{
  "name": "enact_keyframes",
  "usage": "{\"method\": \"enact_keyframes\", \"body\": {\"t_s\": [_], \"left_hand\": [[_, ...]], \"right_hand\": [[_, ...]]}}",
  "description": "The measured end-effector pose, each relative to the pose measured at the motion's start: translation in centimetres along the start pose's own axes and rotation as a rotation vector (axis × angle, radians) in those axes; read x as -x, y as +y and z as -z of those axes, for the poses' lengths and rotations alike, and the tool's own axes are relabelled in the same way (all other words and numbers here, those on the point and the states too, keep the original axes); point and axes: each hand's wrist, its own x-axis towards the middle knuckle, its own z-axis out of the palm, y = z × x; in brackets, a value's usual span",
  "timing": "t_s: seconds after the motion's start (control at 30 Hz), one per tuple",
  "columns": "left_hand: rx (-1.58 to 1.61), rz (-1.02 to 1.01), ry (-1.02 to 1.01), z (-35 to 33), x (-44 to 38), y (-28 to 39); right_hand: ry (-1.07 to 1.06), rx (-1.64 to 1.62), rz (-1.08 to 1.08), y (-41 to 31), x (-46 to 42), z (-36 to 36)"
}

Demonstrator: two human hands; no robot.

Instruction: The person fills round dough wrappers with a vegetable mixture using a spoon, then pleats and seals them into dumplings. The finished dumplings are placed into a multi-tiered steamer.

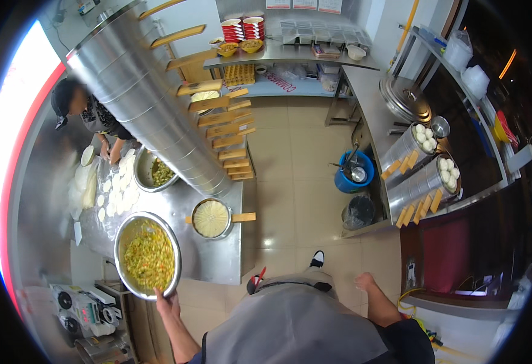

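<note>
My left hand (pixel 168 302) grips the rim of a large stainless steel bowl (pixel 178 255) filled with chopped, mixed-colour filling (pixel 149 257). The bowl is at the near left corner of the steel worktable (pixel 211 264); whether it rests on the table cannot be told. My right hand (pixel 364 281) hangs at my right side, away from any object, its fingers partly spread. To the right of the bowl, a round steamer tier (pixel 211 219) with wooden handles stands on the table. Beyond are another steel bowl (pixel 143 175) with green filling and many flat dough rounds (pixel 122 186).
A co-worker (pixel 99 109) handles dough at the table's far left. A tall stack of metal steamer tiers (pixel 156 104) leans across the view. On the right, a counter (pixel 366 91) holds steamers with white buns (pixel 449 174); a blue bucket (pixel 354 172) and a bin (pixel 358 213) stand below.
</note>
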Motion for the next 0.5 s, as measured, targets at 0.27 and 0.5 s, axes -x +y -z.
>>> {"method": "enact_keyframes", "body": {"t_s": [0.27,0.5], "left_hand": [[-0.231,0.103,-0.028,-6.5,24.1,-6.3],[-0.436,0.376,-0.175,-15.1,26.8,-18.6]], "right_hand": [[0.213,-0.552,-0.117,0.9,-10.6,11.5],[0.372,-0.876,0.110,-0.7,-9.3,26.2]]}}
